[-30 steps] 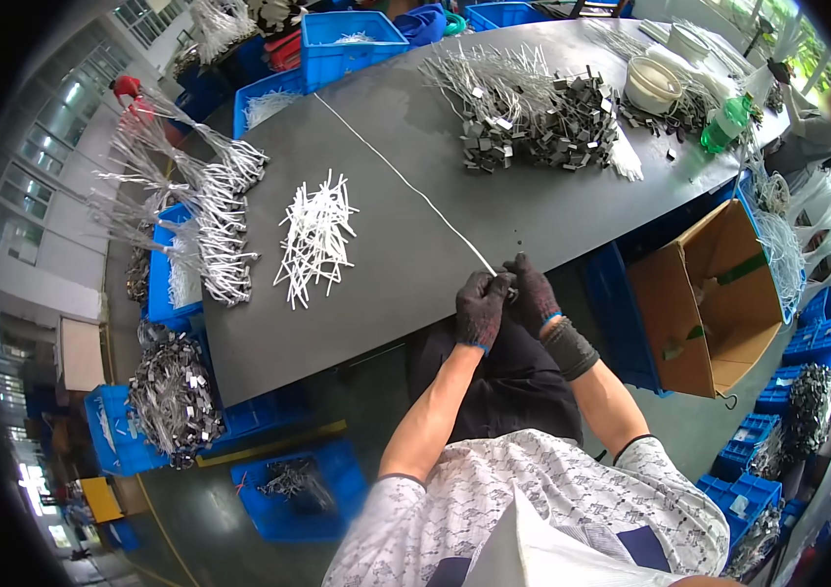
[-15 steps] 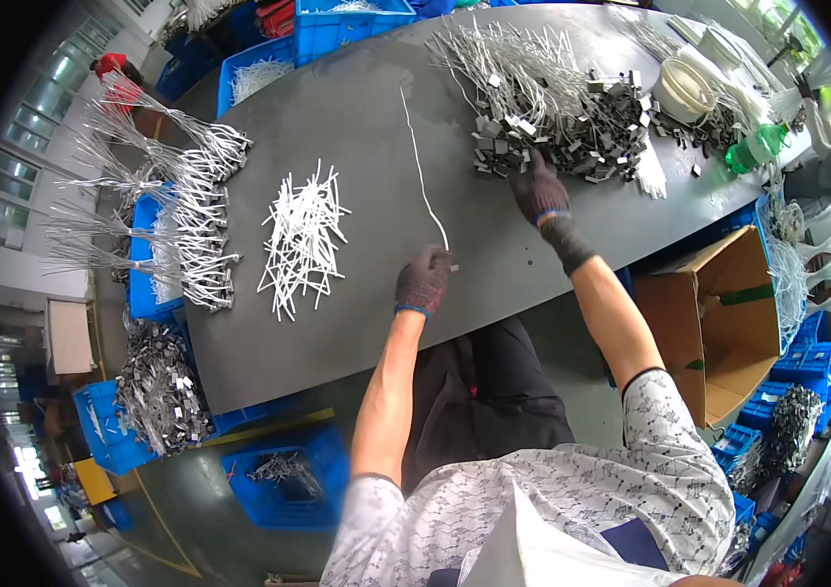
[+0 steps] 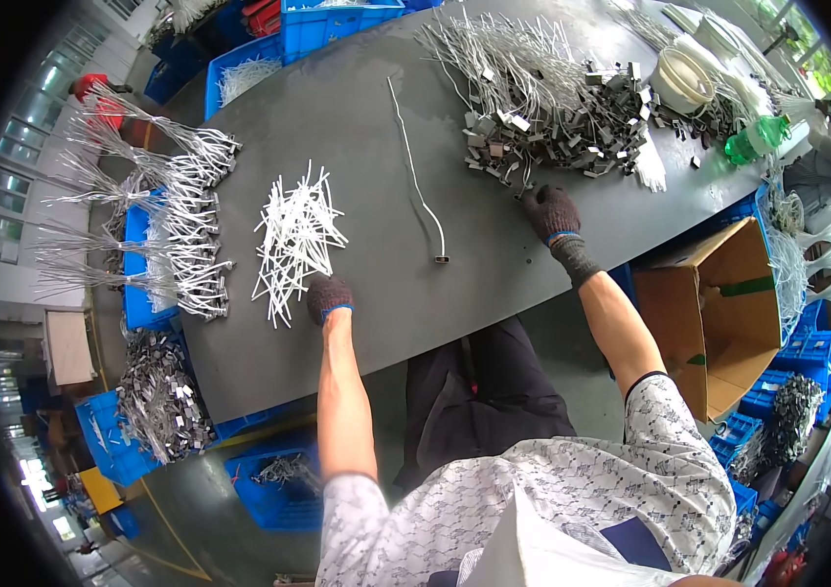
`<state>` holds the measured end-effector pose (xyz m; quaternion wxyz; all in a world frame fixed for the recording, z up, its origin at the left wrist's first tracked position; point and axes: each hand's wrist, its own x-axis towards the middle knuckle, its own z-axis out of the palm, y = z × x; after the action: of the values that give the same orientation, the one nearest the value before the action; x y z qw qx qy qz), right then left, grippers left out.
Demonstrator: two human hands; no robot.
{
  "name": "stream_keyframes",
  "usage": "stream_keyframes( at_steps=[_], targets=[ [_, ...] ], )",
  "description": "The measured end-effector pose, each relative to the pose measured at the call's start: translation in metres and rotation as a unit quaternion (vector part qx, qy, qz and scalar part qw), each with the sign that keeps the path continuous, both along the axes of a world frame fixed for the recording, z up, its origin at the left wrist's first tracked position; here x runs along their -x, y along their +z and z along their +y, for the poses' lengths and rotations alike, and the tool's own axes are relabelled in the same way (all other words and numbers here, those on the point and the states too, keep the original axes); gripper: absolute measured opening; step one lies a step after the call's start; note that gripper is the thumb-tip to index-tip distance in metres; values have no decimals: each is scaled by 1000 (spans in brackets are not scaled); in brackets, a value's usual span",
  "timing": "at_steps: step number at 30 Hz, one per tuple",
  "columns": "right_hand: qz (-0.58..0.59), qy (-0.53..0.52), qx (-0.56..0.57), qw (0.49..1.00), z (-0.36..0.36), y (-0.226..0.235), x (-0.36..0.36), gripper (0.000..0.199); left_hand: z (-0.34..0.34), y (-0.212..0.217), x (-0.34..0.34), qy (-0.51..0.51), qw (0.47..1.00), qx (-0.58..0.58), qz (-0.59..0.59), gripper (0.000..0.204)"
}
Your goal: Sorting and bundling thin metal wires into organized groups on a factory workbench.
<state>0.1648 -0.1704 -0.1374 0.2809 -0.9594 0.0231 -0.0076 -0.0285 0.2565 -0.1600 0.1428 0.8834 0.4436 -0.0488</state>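
My left hand (image 3: 329, 297), in a dark knitted glove, is closed at the lower right edge of a pile of thin white tubes (image 3: 294, 230). What its curled fingers hold, if anything, is hidden. My right hand (image 3: 551, 211), gloved alike, pinches the dark end of a wire (image 3: 521, 190) just below a heap of wires with small block connectors (image 3: 572, 127). Between my hands a single white wire (image 3: 415, 181) lies stretched on the grey table (image 3: 376, 333), its small dark connector (image 3: 442, 259) toward me.
Bundled wires (image 3: 190, 225) line the table's left edge. Beyond the heap stand a cream bowl (image 3: 681, 80) and a green bottle (image 3: 758, 139). An open cardboard box (image 3: 679, 323) is below the right edge. Blue crates (image 3: 269, 489) surround the table.
My left hand has left the single wire's connector end and moved left to the white tubes. My right hand has drawn back slightly from the heap, with a wire end at its fingertips.
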Motion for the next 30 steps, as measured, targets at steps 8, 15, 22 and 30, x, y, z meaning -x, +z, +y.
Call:
stream_keyframes(
  at_steps=[8,15,22,30],
  targets=[
    [65,-11,-230,971,-1,-32,-32,63,-7,-3,-6,-34,998,27,-43,34],
    [-15,-81,-96,992,-5,11,3,46,-25,-5,36,172,918,265,-239,25],
    [309,40,-447,839,-30,38,42,34,-40,-18,69,294,673,549,-399,10],
    [77,102,11,992,-55,-6,95,25,-60,-31,74,329,504,681,-418,6]
  ],
)
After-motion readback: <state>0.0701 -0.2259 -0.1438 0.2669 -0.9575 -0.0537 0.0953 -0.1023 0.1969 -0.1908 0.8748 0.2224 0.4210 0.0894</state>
